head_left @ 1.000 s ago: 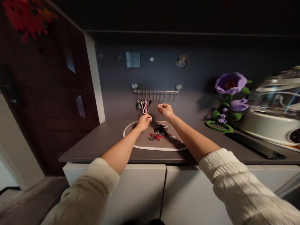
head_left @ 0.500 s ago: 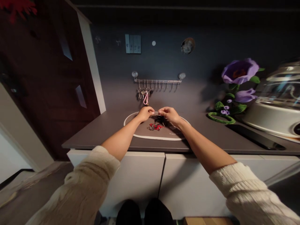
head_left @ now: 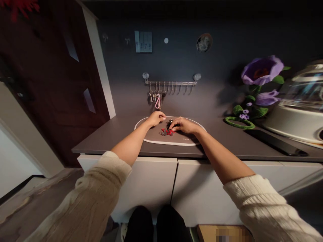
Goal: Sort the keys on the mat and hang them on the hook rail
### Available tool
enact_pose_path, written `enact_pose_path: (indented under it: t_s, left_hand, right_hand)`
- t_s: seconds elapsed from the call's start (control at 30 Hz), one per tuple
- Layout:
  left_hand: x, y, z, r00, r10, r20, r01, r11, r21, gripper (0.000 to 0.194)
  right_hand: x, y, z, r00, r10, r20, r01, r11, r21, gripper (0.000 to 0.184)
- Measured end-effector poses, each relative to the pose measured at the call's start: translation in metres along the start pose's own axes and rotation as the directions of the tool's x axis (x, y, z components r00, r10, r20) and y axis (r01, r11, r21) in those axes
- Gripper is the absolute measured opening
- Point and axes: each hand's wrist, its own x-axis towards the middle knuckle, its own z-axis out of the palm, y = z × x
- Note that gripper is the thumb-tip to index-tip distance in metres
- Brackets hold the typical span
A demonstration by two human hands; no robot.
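A pile of keys with a red tag (head_left: 167, 131) lies on an oval grey mat (head_left: 161, 139) on the dark counter. My right hand (head_left: 183, 125) rests on the mat with its fingertips on the dark keys in that pile, fingers curled. Just left of the pile, my left hand (head_left: 156, 118) sits loosely curled at the mat's back edge; what it holds, if anything, is hidden. Above them a hook rail (head_left: 170, 82) on the wall carries key bunches, one with a pink strap (head_left: 157, 102).
A dark wooden door (head_left: 50, 84) stands at the left. Purple fabric flowers (head_left: 259, 80) and a white appliance with a glass lid (head_left: 297, 111) stand at the right on the counter (head_left: 227, 141). White cabinet doors (head_left: 176, 188) are below.
Both hands came down from near the hook rail to the mat. The right hand moved onto the pile of keys. The camera tilted down.
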Motion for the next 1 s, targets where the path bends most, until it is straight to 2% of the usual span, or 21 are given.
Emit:
enact_pose_path:
  t_s: [0.1, 0.27, 0.67, 1.0]
  left_hand:
    - [0.0, -0.0002, -0.0001, 1.0, 0.002, -0.008, -0.002, 1.0, -0.021, 0.004]
    - [-0.0007, 0.0006, -0.0007, 1.0, 0.0, -0.025, -0.001, 0.999, -0.037, 0.004]
    - [-0.0012, 0.0006, -0.0018, 1.0, -0.008, -0.027, 0.005, 0.997, -0.078, 0.001]
    - [-0.0015, 0.0018, -0.0015, 1.0, -0.02, -0.019, 0.017, 0.988, -0.151, 0.004]
  right_hand:
    - [0.0002, 0.0019, 0.0, 0.999, -0.023, 0.032, 0.026, 0.996, -0.087, 0.024]
    - [0.001, 0.0044, 0.0013, 1.0, 0.025, 0.016, -0.022, 0.98, -0.199, 0.019]
    - [0.0036, 0.0047, 0.0044, 0.993, 0.117, -0.009, -0.115, 0.95, -0.29, 0.021]
    - [0.0028, -0.0031, 0.0073, 0.969, 0.166, -0.184, -0.221, 0.916, -0.334, 0.023]
